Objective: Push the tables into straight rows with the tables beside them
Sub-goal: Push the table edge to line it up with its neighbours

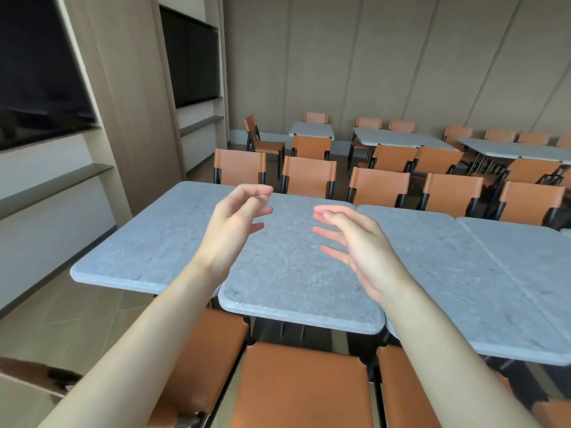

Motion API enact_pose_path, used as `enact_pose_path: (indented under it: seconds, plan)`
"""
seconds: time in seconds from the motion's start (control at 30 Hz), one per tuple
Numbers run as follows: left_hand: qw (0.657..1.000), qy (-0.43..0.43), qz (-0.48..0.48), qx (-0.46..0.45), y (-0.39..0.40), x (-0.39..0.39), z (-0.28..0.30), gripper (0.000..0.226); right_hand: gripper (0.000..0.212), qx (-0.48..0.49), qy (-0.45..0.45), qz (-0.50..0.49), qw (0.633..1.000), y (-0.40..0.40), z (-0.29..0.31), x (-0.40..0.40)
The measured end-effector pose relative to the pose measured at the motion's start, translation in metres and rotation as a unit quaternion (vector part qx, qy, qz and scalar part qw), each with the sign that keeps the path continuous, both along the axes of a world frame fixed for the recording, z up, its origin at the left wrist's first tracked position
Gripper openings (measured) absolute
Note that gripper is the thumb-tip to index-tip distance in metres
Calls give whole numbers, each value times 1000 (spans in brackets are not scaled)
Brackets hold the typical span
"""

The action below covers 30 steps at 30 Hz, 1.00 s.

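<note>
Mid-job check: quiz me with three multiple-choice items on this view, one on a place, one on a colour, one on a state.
1. Where does the near edge of the middle table lie against the left table?
A. nearer the person
B. further away
C. flush

2. What colour are the chair seats?
A. black
B. orange-brown
C. white

3. What are the left hand and right hand doing?
A. gripping a table edge
C. holding a chair
B. raised above the table, holding nothing

Answers: 1 A, its front edge juts out past the left table's; 2 B, orange-brown cushions on dark frames; 3 B, fingers loosely spread, nothing in them.
</note>
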<state>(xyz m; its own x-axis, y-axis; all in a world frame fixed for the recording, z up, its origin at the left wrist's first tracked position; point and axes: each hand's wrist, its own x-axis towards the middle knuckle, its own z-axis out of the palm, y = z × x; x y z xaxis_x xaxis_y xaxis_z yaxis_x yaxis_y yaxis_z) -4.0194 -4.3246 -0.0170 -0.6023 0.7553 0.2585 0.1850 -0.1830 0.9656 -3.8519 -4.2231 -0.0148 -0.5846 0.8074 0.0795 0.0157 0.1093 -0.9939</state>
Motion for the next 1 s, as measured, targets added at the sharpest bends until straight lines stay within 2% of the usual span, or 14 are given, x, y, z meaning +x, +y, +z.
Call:
enact_pose_path:
  seconds: [0.37, 0.53, 0.8, 1.0]
  plan:
    - [999, -6, 18, -41, -185, -48, -21, 20, 23, -22, 7, 35, 999, -157, -13, -46]
    - [996, -14, 63, -55, -257, -71, -26, 21, 22, -38, 13, 62, 997, -209, -22, -80]
    - [992, -34, 99, -75, -311, -100, -40, 23, 22, -38, -2, 106, 994, -257, -35, -130]
    - [988, -43, 108, -98, -317, -138, -53, 23, 22, -44, -6, 116, 992, -257, -49, -171]
